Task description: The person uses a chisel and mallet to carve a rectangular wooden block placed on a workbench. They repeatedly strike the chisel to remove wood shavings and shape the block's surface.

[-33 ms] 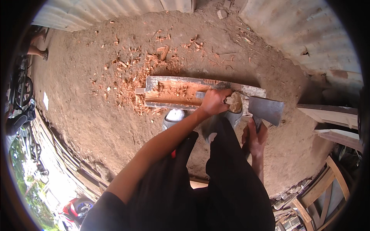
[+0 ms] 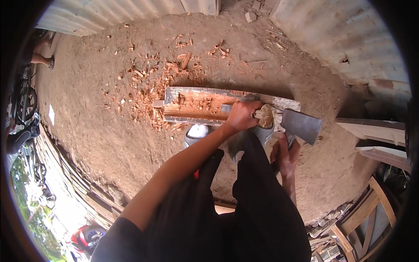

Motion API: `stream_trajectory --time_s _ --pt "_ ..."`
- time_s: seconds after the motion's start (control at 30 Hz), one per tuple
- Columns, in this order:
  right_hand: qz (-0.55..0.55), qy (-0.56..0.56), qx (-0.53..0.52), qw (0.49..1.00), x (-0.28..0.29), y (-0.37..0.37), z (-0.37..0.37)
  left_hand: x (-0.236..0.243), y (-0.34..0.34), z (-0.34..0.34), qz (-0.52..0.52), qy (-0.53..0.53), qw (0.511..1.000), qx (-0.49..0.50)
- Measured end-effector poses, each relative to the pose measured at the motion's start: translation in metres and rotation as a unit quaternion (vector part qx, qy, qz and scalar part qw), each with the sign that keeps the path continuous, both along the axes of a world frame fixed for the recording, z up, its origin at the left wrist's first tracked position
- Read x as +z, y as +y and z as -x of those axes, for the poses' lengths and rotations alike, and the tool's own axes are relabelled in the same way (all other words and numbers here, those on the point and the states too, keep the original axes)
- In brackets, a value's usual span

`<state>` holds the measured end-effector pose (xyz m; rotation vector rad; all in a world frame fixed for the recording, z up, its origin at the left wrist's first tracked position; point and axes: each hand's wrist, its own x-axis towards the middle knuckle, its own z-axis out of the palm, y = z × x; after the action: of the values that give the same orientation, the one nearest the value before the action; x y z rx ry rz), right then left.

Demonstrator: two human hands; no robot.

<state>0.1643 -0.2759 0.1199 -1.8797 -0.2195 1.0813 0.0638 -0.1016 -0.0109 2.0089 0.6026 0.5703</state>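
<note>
Across the ground in front of me lies a long wooden block (image 2: pixel 187 90), its top hollowed out into a reddish trough with dark, worn sides. My left hand (image 2: pixel 243 117) is closed round a chisel (image 2: pixel 226 108). The flat metal blade points left into the hollow, and the frayed wooden butt sticks out to the right of my fist. To the right of that butt, and apart from it, a hatchet (image 2: pixel 302 125) with a broad grey head is held up in my right hand (image 2: pixel 286 158). Its fingers wrap the handle, whose lower part is mostly hidden.
Reddish wood chips (image 2: pixel 150 83) litter the dirt at the block's left and far side. My shoes (image 2: pixel 197 132) are close against its near side. Corrugated sheets (image 2: pixel 345 39) border the far right. Boards (image 2: pixel 375 131) jut in at right; a person's leg (image 2: pixel 42 59) shows far left.
My right hand and the hatchet have shifted very slightly. The left hand, chisel and block look unmoved.
</note>
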Motion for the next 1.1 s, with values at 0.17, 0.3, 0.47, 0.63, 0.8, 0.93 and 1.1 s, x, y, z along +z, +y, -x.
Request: stream_trajectory --time_s 0.17,0.3,0.47,0.63,0.8,0.93,1.1 --pt "0.061 -0.033 0.067 0.995 0.011 0.013 -0.01 -0.002 -0.002 0.002 -0.02 -0.013 1.0 0.003" --pt "0.038 -0.021 0.018 0.999 0.007 0.009 -0.008 -0.003 -0.001 0.001 -0.002 0.016 1.0 0.002" --pt "0.072 0.033 0.046 0.996 0.008 0.008 -0.013 -0.001 0.0 0.006 -0.019 0.026 0.999 -0.02" --pt "-0.005 -0.003 -0.051 0.999 -0.004 0.0 -0.004 -0.003 0.0 0.003 -0.029 0.026 0.999 -0.012" --pt "0.09 -0.052 0.114 0.988 0.007 -0.003 -0.007 -0.007 0.004 0.004 -0.039 0.025 0.999 -0.021" --pt "0.056 -0.088 0.08 0.991 0.02 0.003 0.0 -0.003 0.001 0.006 -0.025 0.019 0.999 -0.017" --pt "0.11 0.076 0.067 0.989 0.025 0.016 -0.01 -0.006 0.007 0.005 -0.042 0.024 0.999 -0.017"
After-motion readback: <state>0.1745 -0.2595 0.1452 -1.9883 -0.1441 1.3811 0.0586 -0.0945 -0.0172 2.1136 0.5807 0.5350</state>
